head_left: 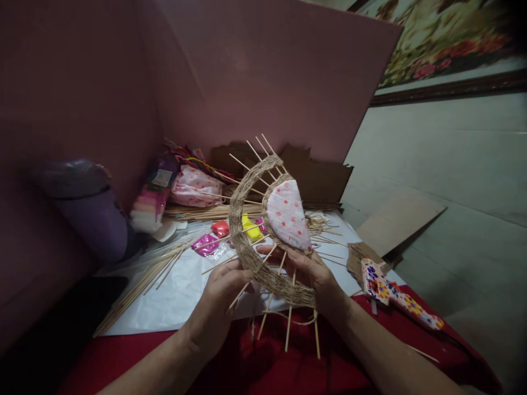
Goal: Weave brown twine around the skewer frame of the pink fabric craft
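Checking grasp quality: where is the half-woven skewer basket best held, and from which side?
By the woven jute band at its lower rim, from below on the near side, fingers between the skewers. The band looks like the thick, solid part; the skewers are thin and splay outward. The left hand and right hand grip there.

PLACE: home craft corner | WALLS: plain pink wall (267,71); dark-framed floral painting (444,44) | SURFACE: red cloth (123,351) under white paper sheet (181,296) | SUPPLIES: loose thin bamboo sticks (135,285); torn brown cardboard pieces (317,175); small bright plastic packets (220,228); pink dotted fabric bundle (193,186) | WORK: half-woven round jute-cord frame (241,230) on sticks
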The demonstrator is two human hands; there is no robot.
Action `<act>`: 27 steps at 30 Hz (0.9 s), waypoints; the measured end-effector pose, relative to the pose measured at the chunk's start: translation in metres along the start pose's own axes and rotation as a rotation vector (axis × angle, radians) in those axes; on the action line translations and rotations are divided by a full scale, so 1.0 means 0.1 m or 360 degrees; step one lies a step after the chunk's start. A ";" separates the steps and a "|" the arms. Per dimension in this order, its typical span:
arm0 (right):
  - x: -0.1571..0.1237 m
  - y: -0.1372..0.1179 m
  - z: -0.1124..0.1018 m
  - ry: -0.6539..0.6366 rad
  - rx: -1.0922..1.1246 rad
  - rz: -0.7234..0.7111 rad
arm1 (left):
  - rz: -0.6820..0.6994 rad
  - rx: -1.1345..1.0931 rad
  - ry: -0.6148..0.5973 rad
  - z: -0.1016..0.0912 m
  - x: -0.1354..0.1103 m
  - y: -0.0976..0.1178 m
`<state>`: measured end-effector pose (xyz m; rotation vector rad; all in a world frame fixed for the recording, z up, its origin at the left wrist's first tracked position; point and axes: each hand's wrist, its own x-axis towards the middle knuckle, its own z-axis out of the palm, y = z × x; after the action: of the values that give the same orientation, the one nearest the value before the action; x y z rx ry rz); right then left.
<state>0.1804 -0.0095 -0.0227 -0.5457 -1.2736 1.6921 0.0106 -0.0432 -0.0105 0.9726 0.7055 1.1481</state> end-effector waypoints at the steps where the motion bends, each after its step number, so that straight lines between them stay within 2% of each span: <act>1: 0.00 0.00 0.00 0.0000 -0.0007 0.0001 | -0.0011 0.0015 0.0034 -0.01 0.01 -0.02; 7: 0.00 0.01 -0.01 0.0041 -0.0029 -0.0030 | 0.0038 0.0056 0.0142 -0.08 0.09 -0.16; 15: -0.01 0.01 0.00 0.0051 -0.0001 0.0005 | -0.0016 -0.0022 0.0177 0.06 0.00 -0.01; 18: -0.01 0.01 0.01 0.0031 0.0028 0.0020 | -0.0038 -0.0081 0.0139 0.07 0.02 -0.04; 23: -0.01 0.01 0.00 -0.0018 0.0063 0.0016 | -0.0041 -0.0077 0.0063 -0.03 0.08 -0.14; 27: -0.01 0.02 -0.02 -0.0023 0.0080 0.0020 | -0.0080 -0.0059 0.0055 -0.02 0.04 -0.11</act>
<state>0.1814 -0.0091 -0.0257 -0.5133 -1.2366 1.7370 0.0144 -0.0396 -0.0213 0.9008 0.7299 1.1325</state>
